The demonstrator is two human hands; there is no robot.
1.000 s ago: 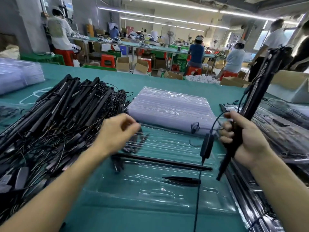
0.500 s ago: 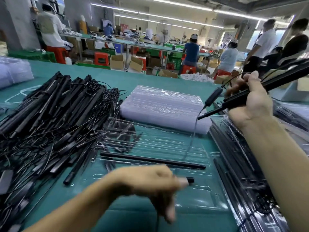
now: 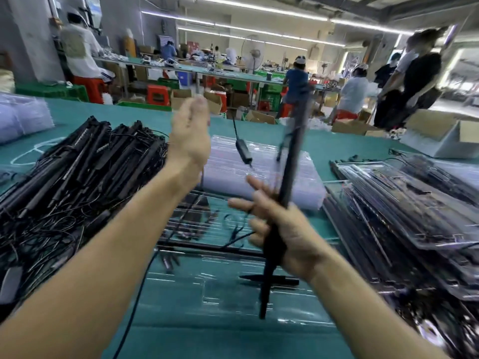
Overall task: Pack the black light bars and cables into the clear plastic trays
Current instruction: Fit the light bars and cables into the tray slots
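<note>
right hand (image 3: 285, 237) grip closed round light bar (image 3: 293, 156); left hand (image 3: 190, 141) pinches cable (image 3: 243, 151).

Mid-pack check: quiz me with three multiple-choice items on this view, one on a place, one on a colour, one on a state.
1. Where is the loose pile of black bars?
A. Left of the open tray
B. Right of it
C. On the floor

2. What colour is the table?
A. Red
B. Teal green
C. White

3. What is the right hand doing?
A. Lying flat on the table
B. Gripping a light bar held roughly upright
C. Lifting a box

Answers:
1 A, the pile lies at the view's left, beside the tray.
2 B, teal shows between the stacks.
3 B, its fingers curl round the bar, while the raised left hand pinches a cable.
</note>
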